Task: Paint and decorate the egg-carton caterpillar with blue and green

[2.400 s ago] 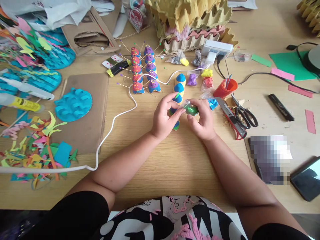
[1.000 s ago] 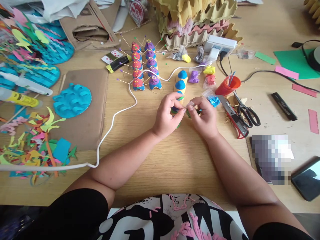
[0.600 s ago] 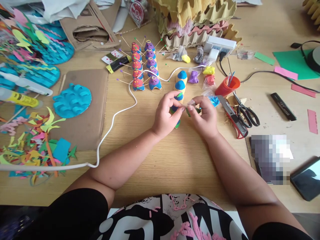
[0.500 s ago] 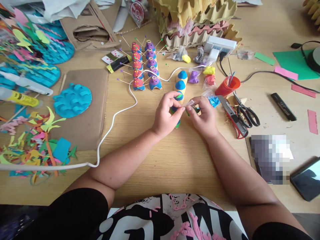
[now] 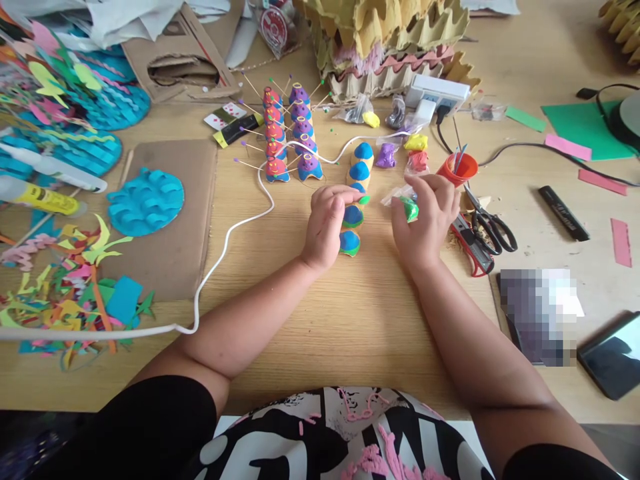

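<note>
My left hand (image 5: 324, 225) is closed, its fingers stretched together, with a small lump of green clay (image 5: 365, 200) at the fingertips. It hovers beside a row of egg-carton cups (image 5: 359, 171) topped with blue clay; the two nearest cups have green around their rims. Part of the middle of the row is hidden by the hand. To the right, my right hand (image 5: 425, 223) has its thumb and fingers apart in a curve. A small plastic bag of green clay (image 5: 411, 209) lies within that curve, against or just behind the thumb.
Two finished carton caterpillars (image 5: 275, 140) with pins stand farther back. Bags of purple clay (image 5: 387, 155) and red clay (image 5: 418, 161), an orange cup (image 5: 459, 169), scissors (image 5: 487, 223) and a cutter (image 5: 473, 247) are around the right hand. A white cable (image 5: 227, 237) crosses the left side.
My hands have drawn apart from the plastic they both pinched. The right hand moved right with the green clay bag and its fingers spread; the left keeps the green lump near the row.
</note>
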Motion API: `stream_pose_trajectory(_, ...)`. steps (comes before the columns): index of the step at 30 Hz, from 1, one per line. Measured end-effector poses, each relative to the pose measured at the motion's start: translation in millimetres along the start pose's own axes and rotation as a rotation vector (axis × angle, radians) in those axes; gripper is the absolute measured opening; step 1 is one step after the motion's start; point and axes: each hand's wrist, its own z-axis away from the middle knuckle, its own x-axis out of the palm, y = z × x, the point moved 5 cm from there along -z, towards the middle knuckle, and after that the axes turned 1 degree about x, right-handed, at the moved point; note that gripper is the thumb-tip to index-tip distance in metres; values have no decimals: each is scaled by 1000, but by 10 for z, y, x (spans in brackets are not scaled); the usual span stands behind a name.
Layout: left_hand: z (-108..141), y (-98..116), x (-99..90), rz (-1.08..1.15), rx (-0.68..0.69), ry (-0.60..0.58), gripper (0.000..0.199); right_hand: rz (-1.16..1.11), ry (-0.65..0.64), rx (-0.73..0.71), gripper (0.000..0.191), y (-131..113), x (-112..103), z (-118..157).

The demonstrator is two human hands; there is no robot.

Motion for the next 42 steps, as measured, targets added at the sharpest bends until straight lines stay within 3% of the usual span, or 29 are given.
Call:
stream_pose_trajectory(6, 43, -111, 47, 62, -98, -33, 73, -154, -209, -129, 35, -218, 75, 27)
stream_pose_trajectory(11, 58, -169, 82, 113, -106, -64, 76, -162, -207, -195, 26, -227, 68, 35)
stream_pose_trajectory(17, -13, 29, 33, 0, -135, -72, 79, -120, -207, -241, 30, -273, 58, 55)
stream_pose_trajectory(23, -38, 96, -9, -52, -60, 24, 55, -220, -207, -203, 31, -305, 58, 33)
stream_pose_trajectory(30, -33, 154, 49, -58, 79, -41, 37, -425, -283, -187, 40, -359, 91, 14)
stream_pose_trajectory(42, -30, 39, 45, -121, 143, -41, 31, -578, -351, -7, 51, -380, 105, -1)
